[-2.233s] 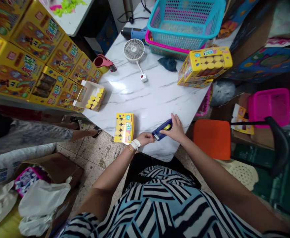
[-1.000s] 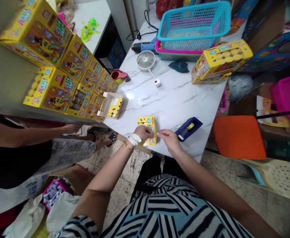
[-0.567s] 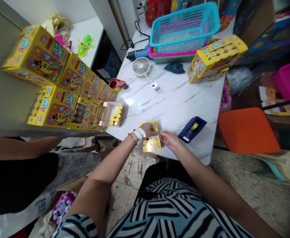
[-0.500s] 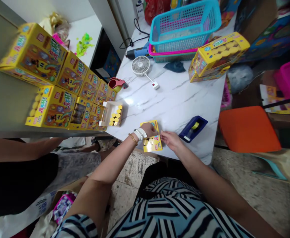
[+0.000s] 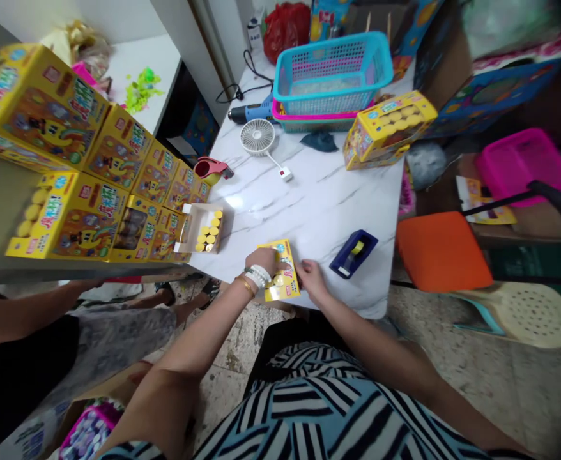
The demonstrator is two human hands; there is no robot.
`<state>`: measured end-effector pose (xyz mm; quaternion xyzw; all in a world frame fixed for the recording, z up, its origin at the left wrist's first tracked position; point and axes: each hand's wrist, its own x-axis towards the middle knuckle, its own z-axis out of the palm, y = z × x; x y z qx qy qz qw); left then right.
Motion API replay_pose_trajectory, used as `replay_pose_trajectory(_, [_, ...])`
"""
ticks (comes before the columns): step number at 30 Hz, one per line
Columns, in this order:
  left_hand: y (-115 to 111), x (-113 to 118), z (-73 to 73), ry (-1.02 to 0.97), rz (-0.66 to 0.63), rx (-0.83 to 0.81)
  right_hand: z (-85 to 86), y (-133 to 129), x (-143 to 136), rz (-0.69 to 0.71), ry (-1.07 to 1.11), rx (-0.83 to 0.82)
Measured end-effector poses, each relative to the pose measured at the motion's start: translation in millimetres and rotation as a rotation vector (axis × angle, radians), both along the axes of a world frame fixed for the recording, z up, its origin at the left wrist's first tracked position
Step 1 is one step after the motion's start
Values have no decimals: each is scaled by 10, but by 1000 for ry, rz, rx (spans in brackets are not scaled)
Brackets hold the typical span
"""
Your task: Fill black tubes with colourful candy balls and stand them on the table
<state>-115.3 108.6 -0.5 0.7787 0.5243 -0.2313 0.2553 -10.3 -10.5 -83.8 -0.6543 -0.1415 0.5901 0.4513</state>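
Observation:
A small yellow cardboard box point(image 5: 286, 276) lies at the table's front edge, with round yellow lids showing through its top opening. My left hand point(image 5: 262, 260), wearing bracelets, is closed on the box's left side with its fingers curled over the opening. At the right side my right hand point(image 5: 310, 278) has its fingers bent against the box edge; some fingertips are hidden. To the right of that hand sits a dark blue tape dispenser point(image 5: 354, 253) with yellow tape. An opened box point(image 5: 198, 225) of yellow-lidded tubs stands to the left.
Yellow printed boxes point(image 5: 93, 214) are stacked on the left. Farther back are a red tape dispenser point(image 5: 209, 168), a white fan point(image 5: 257, 137), a blue heat gun point(image 5: 254, 113), a blue basket point(image 5: 331, 96) and another yellow box point(image 5: 388, 131). An orange stool point(image 5: 443, 252) stands right; a person point(image 5: 26, 345) is left.
My right hand has moved in against the box's right side, its fingers more bent. The left hand has shifted toward the box's left edge. The camera view has swung slightly.

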Motion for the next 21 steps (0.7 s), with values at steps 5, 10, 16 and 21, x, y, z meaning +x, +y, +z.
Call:
replay_pose_trajectory(5, [-673,200,177,-239,-17,52,370,-404,394,134,-275,80])
replay_pose_trajectory(10, [-1065,889,-43,-440,57,-58,575,-565,1487,99,-676,139])
replay_pose_trajectory(16, [-794,1452,-513,-436,241,-239,340,-233,2285,631,-1134,341])
replay_pose_trajectory(21, [-709,1539,-626,-368,461,-391,104,-110,2242,928,-992,336])
